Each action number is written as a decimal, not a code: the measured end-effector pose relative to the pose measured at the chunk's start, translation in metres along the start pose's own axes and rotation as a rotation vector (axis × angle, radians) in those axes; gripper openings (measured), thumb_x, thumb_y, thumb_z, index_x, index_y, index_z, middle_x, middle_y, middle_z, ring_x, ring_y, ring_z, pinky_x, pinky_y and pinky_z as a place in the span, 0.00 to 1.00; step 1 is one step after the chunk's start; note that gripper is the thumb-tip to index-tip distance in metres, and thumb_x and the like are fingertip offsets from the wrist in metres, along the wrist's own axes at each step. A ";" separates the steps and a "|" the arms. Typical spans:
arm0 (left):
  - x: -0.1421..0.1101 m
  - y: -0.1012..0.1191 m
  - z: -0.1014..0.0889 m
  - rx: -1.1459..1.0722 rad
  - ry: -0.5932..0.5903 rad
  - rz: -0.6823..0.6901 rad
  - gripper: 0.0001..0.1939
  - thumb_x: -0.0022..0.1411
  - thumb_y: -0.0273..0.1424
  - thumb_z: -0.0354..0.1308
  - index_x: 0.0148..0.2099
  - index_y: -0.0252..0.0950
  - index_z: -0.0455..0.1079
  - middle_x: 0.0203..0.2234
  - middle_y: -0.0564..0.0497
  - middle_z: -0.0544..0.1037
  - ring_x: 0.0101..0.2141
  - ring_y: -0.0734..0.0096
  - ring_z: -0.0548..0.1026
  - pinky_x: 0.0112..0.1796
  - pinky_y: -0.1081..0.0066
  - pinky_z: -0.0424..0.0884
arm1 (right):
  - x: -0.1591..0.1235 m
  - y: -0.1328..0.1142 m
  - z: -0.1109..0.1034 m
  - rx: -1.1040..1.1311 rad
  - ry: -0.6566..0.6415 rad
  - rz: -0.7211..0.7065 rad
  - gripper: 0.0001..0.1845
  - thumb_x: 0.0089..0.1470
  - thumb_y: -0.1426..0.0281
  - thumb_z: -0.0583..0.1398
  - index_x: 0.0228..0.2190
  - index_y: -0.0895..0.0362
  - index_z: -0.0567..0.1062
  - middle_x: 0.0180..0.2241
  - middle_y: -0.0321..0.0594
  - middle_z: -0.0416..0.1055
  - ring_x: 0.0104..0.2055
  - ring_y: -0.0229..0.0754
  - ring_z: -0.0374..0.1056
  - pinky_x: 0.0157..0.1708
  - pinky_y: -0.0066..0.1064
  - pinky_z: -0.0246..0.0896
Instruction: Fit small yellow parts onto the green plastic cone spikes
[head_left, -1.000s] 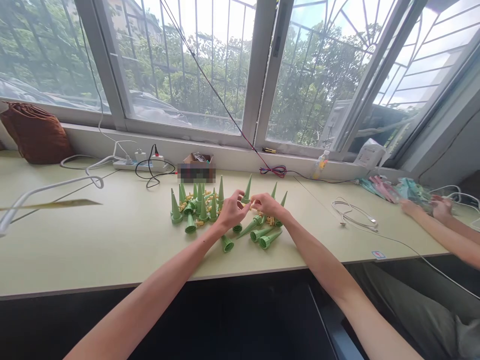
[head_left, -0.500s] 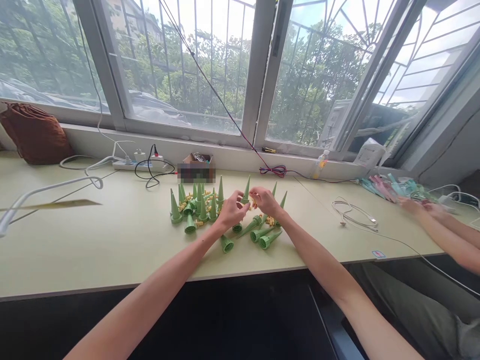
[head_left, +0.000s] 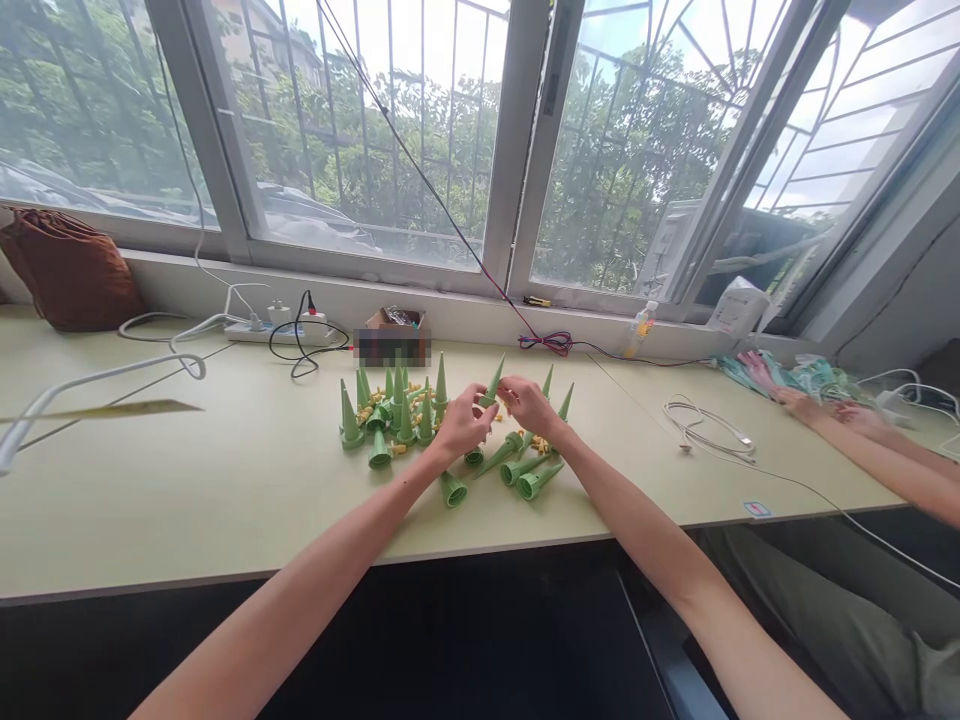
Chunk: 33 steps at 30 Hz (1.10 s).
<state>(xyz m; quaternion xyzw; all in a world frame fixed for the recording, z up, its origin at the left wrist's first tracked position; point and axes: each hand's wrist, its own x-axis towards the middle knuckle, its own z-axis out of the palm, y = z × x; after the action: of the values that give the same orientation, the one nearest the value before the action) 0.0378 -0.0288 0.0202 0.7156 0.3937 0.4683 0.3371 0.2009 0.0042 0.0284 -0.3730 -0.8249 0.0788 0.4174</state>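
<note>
My left hand [head_left: 466,418] is closed round the base of a green plastic cone-shaped spike [head_left: 494,380], its tip pointing up and leaning slightly right. At the right side of that spike, the fingertips of my right hand [head_left: 531,404] are pinched together; a bit of yellow shows by them, but what they grip is mostly hidden. To the left stand several upright green spikes [head_left: 349,418] with small yellow valve-like pieces [head_left: 397,449] scattered among them. Nearer the front, several spikes lie on their sides, such as one with its hollow end [head_left: 529,486] facing me.
Behind the spikes sits a small open box [head_left: 392,345]. A power strip [head_left: 281,330] with cables, a bottle [head_left: 641,328] and a coiled white cable [head_left: 709,428] are on the table [head_left: 187,500]. At right, another person's hands [head_left: 862,420] handle coloured plastic strips.
The held spike has tilted a little to the right between my hands. At right, the other person's hands have moved left.
</note>
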 end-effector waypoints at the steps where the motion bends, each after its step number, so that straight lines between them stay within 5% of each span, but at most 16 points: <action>1: 0.000 0.000 0.000 0.000 0.001 -0.002 0.12 0.61 0.34 0.54 0.45 0.34 0.63 0.33 0.49 0.74 0.20 0.78 0.72 0.15 0.77 0.68 | 0.000 0.000 0.000 0.007 0.002 -0.002 0.11 0.60 0.73 0.53 0.32 0.58 0.75 0.29 0.38 0.66 0.29 0.36 0.62 0.33 0.27 0.56; 33: 0.001 -0.002 0.000 -0.014 -0.006 -0.005 0.17 0.62 0.39 0.53 0.50 0.36 0.64 0.33 0.49 0.74 0.19 0.79 0.71 0.15 0.78 0.67 | 0.000 0.004 0.004 0.006 0.018 0.001 0.11 0.56 0.70 0.55 0.24 0.58 0.70 0.23 0.35 0.65 0.26 0.35 0.56 0.29 0.27 0.51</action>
<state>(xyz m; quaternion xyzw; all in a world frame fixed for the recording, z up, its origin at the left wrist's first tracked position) 0.0376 -0.0265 0.0189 0.7136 0.3915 0.4679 0.3444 0.2003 0.0077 0.0238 -0.3729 -0.8207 0.0781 0.4257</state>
